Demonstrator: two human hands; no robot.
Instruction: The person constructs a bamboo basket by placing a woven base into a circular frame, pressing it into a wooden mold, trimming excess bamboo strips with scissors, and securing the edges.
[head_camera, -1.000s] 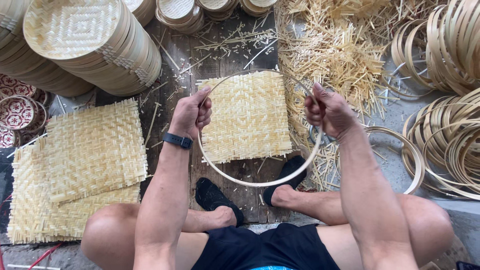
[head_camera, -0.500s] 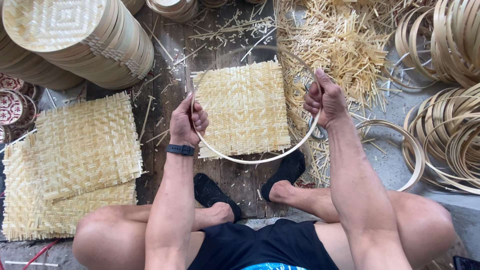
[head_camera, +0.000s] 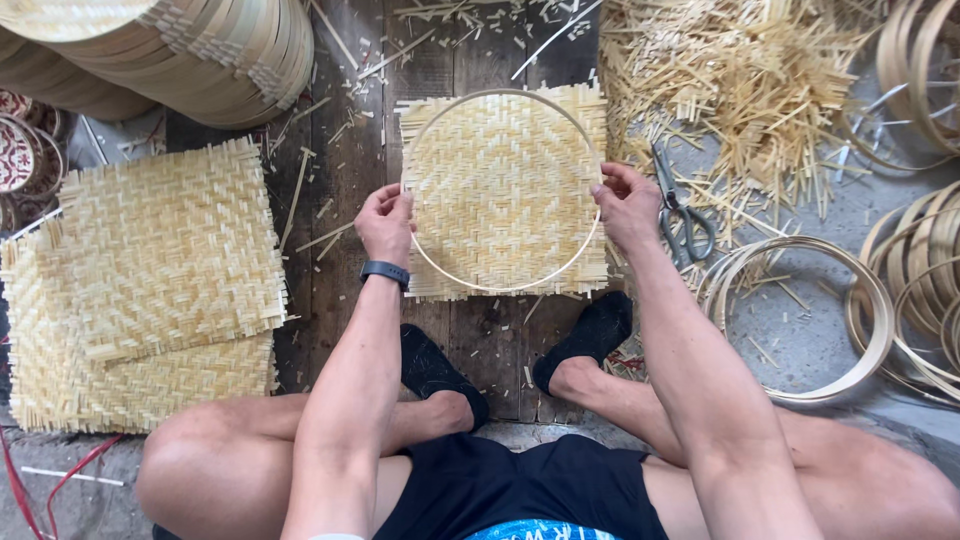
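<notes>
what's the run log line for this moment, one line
left hand: grips bamboo hoop left edge | right hand: grips right edge | hoop lies over woven mat | scissors beside right hand

Dark wooden floor boards (head_camera: 350, 190) carry a square woven mat (head_camera: 505, 190), a stack of woven mats (head_camera: 150, 280), loose bamboo slivers (head_camera: 740, 80), scissors (head_camera: 680, 210) and bamboo hoops (head_camera: 800, 320).

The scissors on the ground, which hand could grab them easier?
Probably the right hand. The grey metal scissors lie just beside it, while the left hand grips the far side of the thin round bamboo hoop over the square woven bamboo mat.
</notes>
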